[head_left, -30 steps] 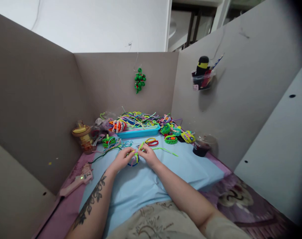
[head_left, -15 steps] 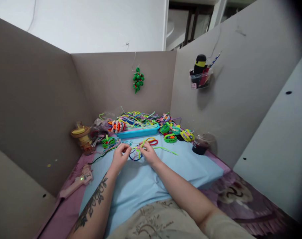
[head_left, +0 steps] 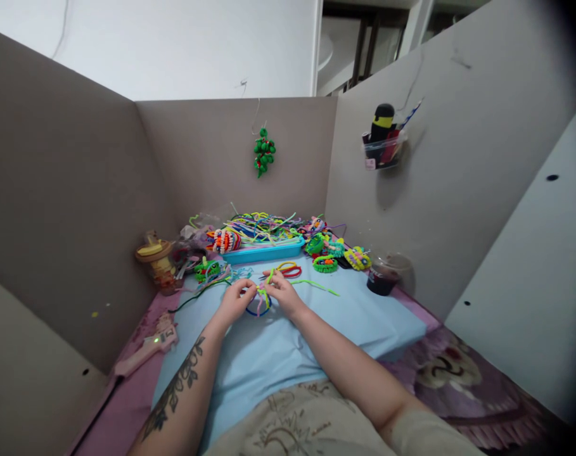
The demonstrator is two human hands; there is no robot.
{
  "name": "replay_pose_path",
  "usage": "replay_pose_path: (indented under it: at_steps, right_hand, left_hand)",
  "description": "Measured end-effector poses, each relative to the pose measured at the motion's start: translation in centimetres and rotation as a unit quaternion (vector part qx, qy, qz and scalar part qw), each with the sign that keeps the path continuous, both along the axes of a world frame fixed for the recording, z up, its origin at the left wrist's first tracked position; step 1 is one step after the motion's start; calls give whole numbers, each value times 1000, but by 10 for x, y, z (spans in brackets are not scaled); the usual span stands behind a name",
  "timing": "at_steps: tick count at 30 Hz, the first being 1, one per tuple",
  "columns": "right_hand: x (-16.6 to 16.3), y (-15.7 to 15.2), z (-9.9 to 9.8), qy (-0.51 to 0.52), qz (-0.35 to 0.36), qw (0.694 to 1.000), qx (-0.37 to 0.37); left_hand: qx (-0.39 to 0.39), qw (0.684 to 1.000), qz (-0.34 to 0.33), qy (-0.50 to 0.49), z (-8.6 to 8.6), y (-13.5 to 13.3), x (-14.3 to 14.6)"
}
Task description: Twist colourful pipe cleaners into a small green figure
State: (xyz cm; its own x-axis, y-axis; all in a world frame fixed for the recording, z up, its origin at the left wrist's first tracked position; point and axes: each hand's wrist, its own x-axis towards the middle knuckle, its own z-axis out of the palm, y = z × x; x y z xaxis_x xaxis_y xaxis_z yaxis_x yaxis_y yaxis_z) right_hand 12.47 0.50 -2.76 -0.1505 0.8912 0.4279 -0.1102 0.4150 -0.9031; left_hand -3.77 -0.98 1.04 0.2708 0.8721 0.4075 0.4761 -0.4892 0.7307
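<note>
Over the blue cloth, a small piece of bent pipe cleaners (head_left: 259, 306), with a dark blue loop and pink and lime strands, hangs between my hands. The fingers of my right hand (head_left: 284, 294) pinch its lime strands from the right. My left hand (head_left: 236, 300) is closed too, thumb and fingertips pressed together at the piece's left upper side. Just behind my right hand lie scissors (head_left: 293, 271) with red and yellow handles. A loose lime pipe cleaner (head_left: 319, 287) stretches to the right along the cloth. Exact contact at the fingertips is too small to make out.
A blue tray (head_left: 263, 254) heaped with pipe cleaners stands at the back. Finished fuzzy figures (head_left: 324, 263) sit right of it. A dark drink cup (head_left: 381, 278) is at the right edge, a lidded tumbler (head_left: 157, 263) and a pink glue gun (head_left: 149, 348) at the left.
My left hand has moved right and slightly down, from apart to up against the pipe cleaner piece. The blue loop has dropped a little. My right hand has barely moved.
</note>
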Motion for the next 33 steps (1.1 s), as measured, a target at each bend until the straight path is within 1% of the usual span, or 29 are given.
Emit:
replay_pose_path:
  at_steps: [2,5,7,11,13,17,18,20,22,28,30,33]
  right_hand:
    - [0,-1,1,4,3,1000,-10]
    - [-2,-3,3,8,22,999,-25]
    - [-3,-3,2,19,33,999,-34]
    - [-1,-1,0,42,43,997,-51]
    - [2,0,1,35,74,995,-53]
    - [9,-1,4,6,181,982,-61]
    - [10,-2,5,5,200,978,-63]
    - [11,-3,6,8,215,974,-64]
    - [10,-3,5,14,205,977,-61]
    - [8,2,0,26,132,990,-46]
    - [8,4,-2,32,116,991,-54]
    - [8,6,-3,54,100,991,-67]
  left_hand:
    - [-7,1000,10,-9,0,-1,2]
    - [34,999,33,-2,1,-3,4]
    - [47,998,34,11,2,-4,5]
    - [3,1000,-5,16,6,-6,3]
    - [-24,999,-32,18,8,-6,-1]
    - [-54,995,-81,26,12,-6,-7]
    - [-57,994,-89,28,12,-5,-8]
    - [-63,993,-100,27,12,-5,-10]
    - [-69,992,-105,17,11,-4,-10]
    - [-96,991,-94,-24,10,-3,-11]
    - [-94,991,-75,-52,8,0,-12]
    - [-77,989,-17,-124,4,6,-15]
